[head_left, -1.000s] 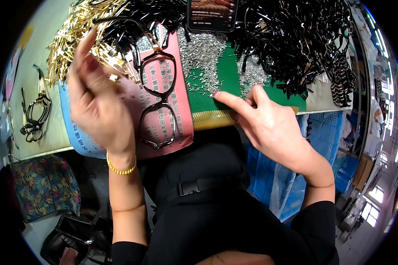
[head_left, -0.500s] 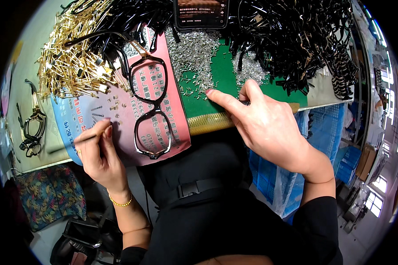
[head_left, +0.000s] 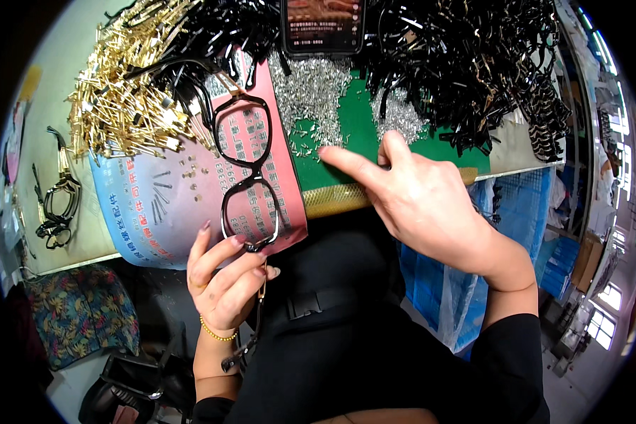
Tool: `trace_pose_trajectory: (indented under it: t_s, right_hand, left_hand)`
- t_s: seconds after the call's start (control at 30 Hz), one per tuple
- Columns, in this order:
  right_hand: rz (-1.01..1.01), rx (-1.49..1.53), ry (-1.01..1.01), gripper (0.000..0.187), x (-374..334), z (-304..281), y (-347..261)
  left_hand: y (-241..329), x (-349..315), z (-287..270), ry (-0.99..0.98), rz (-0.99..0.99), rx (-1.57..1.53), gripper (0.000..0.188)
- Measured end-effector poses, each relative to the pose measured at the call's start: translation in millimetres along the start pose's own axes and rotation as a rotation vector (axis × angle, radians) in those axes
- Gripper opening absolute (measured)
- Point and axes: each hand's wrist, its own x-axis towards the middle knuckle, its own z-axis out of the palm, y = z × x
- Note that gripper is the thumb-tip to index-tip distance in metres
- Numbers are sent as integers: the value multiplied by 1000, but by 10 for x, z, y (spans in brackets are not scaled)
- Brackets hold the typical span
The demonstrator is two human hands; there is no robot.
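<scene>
Left hand [head_left: 230,283] pinches a temple [head_left: 258,318] below the eyeglass frame [head_left: 254,172].
Right hand [head_left: 427,205], index outstretched, others half-hidden, meets silver screws [head_left: 318,106] right of it; light touch helps.

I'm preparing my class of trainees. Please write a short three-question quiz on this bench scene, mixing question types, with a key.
1. True or false: the left hand is empty.
2. What colour are the small pieces at the extended index finger of the right hand?
3. The mat under the eyeglass frame is: A) plain green; B) pink and blue; C) black.

Key:
1. False; it holds a dark temple arm.
2. Silver.
3. B.
</scene>
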Motion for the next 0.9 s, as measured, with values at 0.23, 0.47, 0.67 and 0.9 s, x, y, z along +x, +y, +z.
trace_pose_trajectory:
  t_s: [0.23,0.47,0.67,0.9]
  right_hand:
    - [-32,157,-4,69,-21,-104,43]
    - [-282,329,71,61,125,-114,-99]
    - [-346,273,-33,59,194,-2,-43]
    - [-336,363,-77,60,220,-23,-14]
  left_hand:
    - [-51,369,167,47,-78,-83,27]
    - [-124,486,107,-20,-87,-245,28]
    - [-178,428,187,43,-97,-300,24]
    - [-158,467,172,26,-97,-276,25]
